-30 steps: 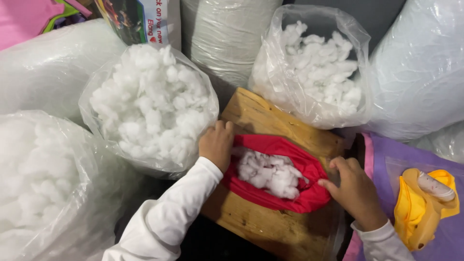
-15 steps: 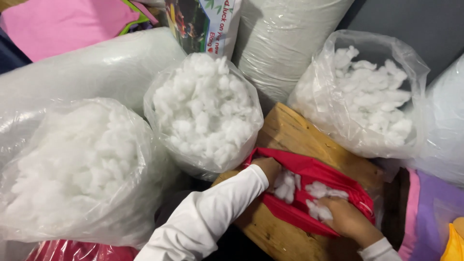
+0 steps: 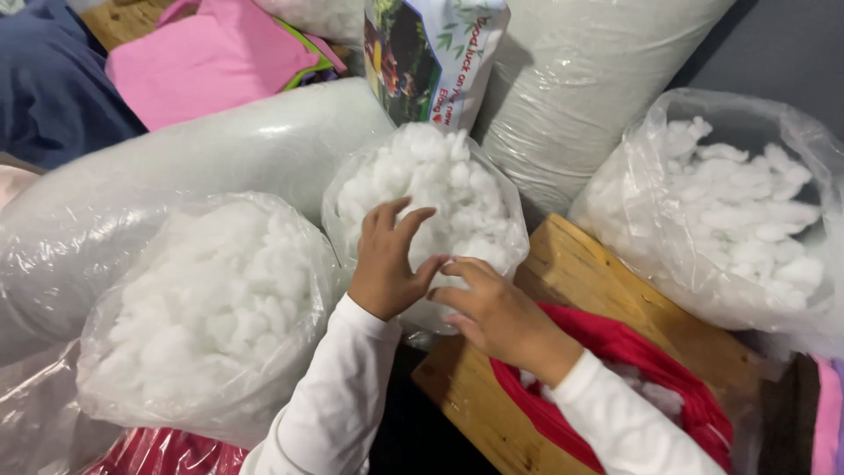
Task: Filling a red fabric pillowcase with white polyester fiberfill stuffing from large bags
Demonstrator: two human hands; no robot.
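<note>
Both hands are up at the middle clear plastic bag of white fluffy fibre stuffing (image 3: 431, 198), the one sitting right at the top-left corner of the pale wooden board (image 3: 563, 273). The left hand (image 3: 387, 259) has its fingers spread wide and curled against the front of the bag, and the right hand (image 3: 497, 312) is touching it low down, pinching at the plastic or a tuft; I can't tell which, so no firm hold that I can see. Looks to me like the grabbing-a-handful step, and getting a clump out would mean reaching over the bag's open top, not its side.

On the board, under the right forearm, lies the red fabric cover (image 3: 651, 361) with some white stuffing already inside.

Packaging round the board: a second clear bag of stuffing (image 3: 202, 308) sits to its left and a third (image 3: 738, 211) just behind its far right edge. Beyond the middle bag stands an upright white printed sack with a dark picture panel (image 3: 431, 53), flanked by big rolls wrapped in cloudy plastic (image 3: 202, 167). Pink fabric (image 3: 202, 62) lies far off to the upper left.
</note>
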